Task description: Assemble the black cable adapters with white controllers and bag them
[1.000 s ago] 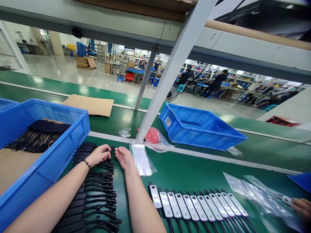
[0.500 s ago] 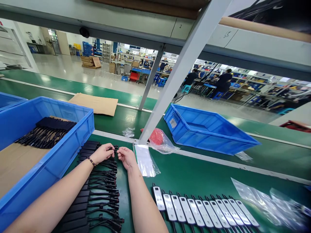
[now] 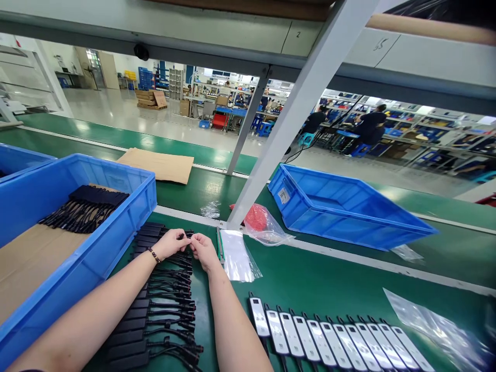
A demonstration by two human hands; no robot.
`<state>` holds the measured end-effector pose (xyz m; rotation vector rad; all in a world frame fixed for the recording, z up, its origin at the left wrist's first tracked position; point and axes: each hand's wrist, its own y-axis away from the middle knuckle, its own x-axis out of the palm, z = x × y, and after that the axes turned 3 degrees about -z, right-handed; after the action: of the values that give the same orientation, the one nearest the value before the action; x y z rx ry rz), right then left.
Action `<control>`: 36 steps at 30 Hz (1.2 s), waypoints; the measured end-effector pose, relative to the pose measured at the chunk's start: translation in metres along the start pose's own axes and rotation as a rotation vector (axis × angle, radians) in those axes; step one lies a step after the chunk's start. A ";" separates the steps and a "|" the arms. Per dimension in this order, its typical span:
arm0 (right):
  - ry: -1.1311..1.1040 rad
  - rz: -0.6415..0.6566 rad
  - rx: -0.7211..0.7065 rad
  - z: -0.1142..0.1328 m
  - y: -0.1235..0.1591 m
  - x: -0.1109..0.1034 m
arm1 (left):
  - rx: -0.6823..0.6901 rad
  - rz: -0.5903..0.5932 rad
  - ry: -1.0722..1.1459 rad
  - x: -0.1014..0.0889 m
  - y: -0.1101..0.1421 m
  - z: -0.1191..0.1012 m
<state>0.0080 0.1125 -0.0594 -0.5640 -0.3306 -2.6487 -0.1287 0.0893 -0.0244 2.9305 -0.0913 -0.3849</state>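
My left hand [image 3: 172, 244], a beaded bracelet at its wrist, is closed around a black cable connector at the far end of a row of black boxes with cable leads [image 3: 170, 297]. Fingertip to fingertip with it, my right hand [image 3: 203, 250] makes a pinch; whatever lies in that pinch is too small to make out. Red shows at several connector tips in the row. Just right of my right hand lie clear plastic bags with a white sheet [image 3: 235, 256]. Behind them a clear bag of small red parts [image 3: 256, 219] rests against the post.
At left stands a blue bin [image 3: 135, 204] with more black cabled boxes [image 3: 98, 195] on cardboard. Another blue bin [image 3: 349, 225] sits at back right. White-faced devices [image 3: 318, 341] line the front right, beside plastic bags [image 3: 434, 320]. A slanted metal post [image 3: 282, 134] rises ahead.
My right hand has moved left until its fingertips meet those of my left hand. The view has shifted slightly left. Another person's hand at the far right has left the view.
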 end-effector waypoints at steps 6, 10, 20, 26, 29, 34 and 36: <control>-0.063 0.036 0.113 -0.001 0.001 0.004 | -0.013 0.093 0.075 -0.003 0.000 0.001; -0.187 -0.061 0.065 -0.001 -0.004 -0.002 | -0.003 0.089 0.086 -0.002 -0.001 0.000; -0.362 -0.277 0.007 -0.002 -0.012 -0.018 | 0.139 0.049 -0.027 0.000 0.002 -0.004; -0.316 -0.251 -0.007 -0.002 -0.010 -0.015 | 0.230 -0.012 -0.084 0.001 -0.002 0.005; -0.258 -0.208 -0.034 -0.003 -0.010 -0.012 | 0.220 -0.011 -0.094 0.001 -0.004 0.008; -0.144 -0.145 -0.072 -0.004 -0.009 -0.006 | 0.193 0.004 -0.124 0.000 -0.004 0.010; -0.107 -0.130 -0.080 -0.004 -0.008 -0.004 | 0.197 -0.015 -0.136 0.000 -0.005 0.010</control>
<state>0.0064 0.1199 -0.0663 -0.7348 -0.3031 -2.7728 -0.1315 0.0923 -0.0344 3.0962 -0.1333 -0.6106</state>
